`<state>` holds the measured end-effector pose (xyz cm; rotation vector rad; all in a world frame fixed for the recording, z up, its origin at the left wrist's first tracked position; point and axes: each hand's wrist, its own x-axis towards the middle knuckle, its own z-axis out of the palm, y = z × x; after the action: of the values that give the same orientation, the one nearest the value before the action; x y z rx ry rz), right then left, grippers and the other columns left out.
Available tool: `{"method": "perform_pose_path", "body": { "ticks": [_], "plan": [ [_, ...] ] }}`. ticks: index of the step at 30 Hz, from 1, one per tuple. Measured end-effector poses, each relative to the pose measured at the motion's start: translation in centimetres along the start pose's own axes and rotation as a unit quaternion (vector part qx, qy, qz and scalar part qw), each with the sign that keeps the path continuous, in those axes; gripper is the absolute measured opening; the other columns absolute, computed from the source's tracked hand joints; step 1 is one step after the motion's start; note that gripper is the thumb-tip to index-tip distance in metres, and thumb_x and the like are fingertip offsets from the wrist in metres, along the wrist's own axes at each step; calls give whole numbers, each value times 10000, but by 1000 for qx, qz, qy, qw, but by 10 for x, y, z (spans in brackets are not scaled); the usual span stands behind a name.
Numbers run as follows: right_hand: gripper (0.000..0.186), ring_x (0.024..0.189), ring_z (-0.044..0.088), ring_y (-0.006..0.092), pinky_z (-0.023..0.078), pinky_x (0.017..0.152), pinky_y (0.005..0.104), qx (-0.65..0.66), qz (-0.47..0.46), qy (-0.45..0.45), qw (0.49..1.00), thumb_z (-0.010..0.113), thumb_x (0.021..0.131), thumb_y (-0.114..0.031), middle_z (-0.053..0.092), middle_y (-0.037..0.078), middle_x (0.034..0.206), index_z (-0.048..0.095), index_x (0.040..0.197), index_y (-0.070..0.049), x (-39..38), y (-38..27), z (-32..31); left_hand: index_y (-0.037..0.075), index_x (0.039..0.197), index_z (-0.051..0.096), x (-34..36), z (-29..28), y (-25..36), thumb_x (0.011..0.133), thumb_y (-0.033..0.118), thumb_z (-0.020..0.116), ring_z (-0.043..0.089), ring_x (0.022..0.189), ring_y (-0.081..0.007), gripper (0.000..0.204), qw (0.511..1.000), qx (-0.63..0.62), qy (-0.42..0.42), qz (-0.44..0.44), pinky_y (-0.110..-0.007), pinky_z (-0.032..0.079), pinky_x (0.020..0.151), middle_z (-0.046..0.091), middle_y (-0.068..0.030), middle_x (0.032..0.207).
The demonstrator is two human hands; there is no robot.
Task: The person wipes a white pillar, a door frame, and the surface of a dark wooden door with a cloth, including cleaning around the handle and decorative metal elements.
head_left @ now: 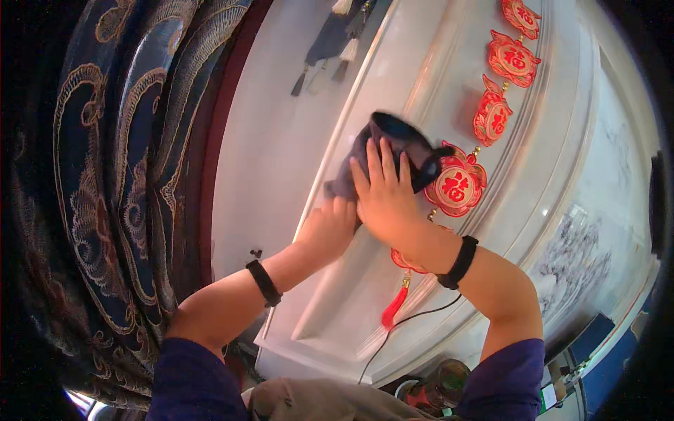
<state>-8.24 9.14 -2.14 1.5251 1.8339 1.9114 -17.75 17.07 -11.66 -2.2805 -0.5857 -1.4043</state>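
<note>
Clenched on dark cloth [415, 149] (left hand [328, 228]), spread atop (right hand [387, 200]); may snag red ornament [458, 185] if tugged sideways.

"What was worn?"
"The left sleeve [196, 379] and right sleeve [507, 375] were short, dark purple."
"Anything else?"
"Yes: the left wristband [264, 283] and right wristband [460, 262] were both black and narrow."

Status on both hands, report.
Left hand curled at lower edge of dark pouch-like item, grip hidden. Right hand spread across it. Red ornament close on right, possibly in the way.
</note>
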Motion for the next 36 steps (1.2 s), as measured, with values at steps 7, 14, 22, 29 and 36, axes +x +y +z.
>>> {"method": "perform_pose_path", "body": {
  "ticks": [7,14,22,29,36],
  "plan": [
    [594,1222,431,314,380,970,519,111,53,-83,989,601,783,-283,378,131,1376,409,1336,-180,19,48,-2,29,925,502,49,0,-15,713,168,579,600,750,-309,265,994,-65,88,21,-375,536,595,522,-161,877],
    [549,1263,370,361,350,999,525,40,48,62,996,623,751,-277,351,174,1401,473,1265,-156,55,108,-23,-23,967,518,105,-36,9,679,102,571,520,890,-330,318,970,-110,206,-73,-399,506,689,490,-186,935],
    [517,1234,417,280,379,987,460,208,9,-131,969,609,791,-192,348,155,1406,477,1287,-135,6,35,-3,2,1052,473,25,4,19,728,156,607,533,902,-374,383,976,-168,81,-110,-448,498,699,482,-196,952],
    [315,1025,574,299,453,870,378,536,-15,-160,829,547,848,-212,609,132,1102,573,1134,-83,-51,-35,26,75,908,518,-93,52,11,763,279,687,574,660,-331,302,965,-254,54,20,-455,485,525,550,-116,782],
    [514,1012,549,372,404,917,511,284,-60,10,957,589,741,-231,577,156,1075,487,1228,-103,10,30,22,-55,1142,439,-5,7,-12,747,233,632,555,818,-379,525,979,-193,69,2,-439,500,654,519,-215,953]
  ]
}}
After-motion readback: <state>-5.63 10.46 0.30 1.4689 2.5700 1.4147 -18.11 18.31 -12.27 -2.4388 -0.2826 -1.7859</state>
